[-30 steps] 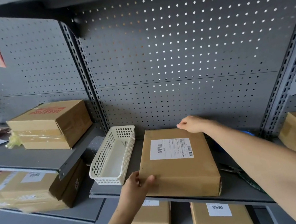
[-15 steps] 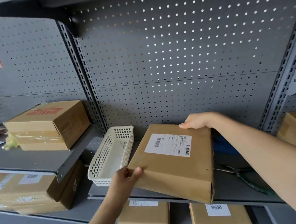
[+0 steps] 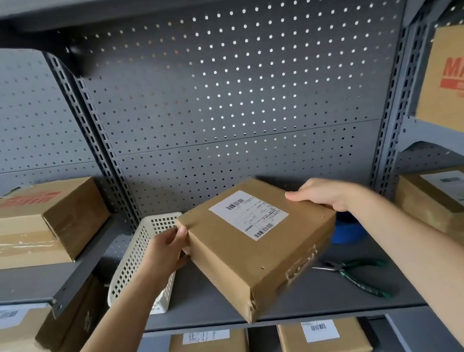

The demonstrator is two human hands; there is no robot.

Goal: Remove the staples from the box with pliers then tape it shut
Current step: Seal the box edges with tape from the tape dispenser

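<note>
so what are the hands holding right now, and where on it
Both hold the labelled box: the left hand grips its left corner, the right hand its far right edge.

Soft, even daylight fills the scene, moderately bright, with no harsh glare. Backlight shines through the holes of the pegboard [image 3: 242, 90], brightest at centre and upper right of the frame and dim toward the upper left. The underside of the top shelf [image 3: 168, 1] lies in shadow. Wide-angle distortion bends the shelf uprights [image 3: 395, 109] and curves the edges. The boxes at lower left [image 3: 10, 335] and the labelled box at right [image 3: 456, 196] are smeared with blur; the centre is sharper.
</note>
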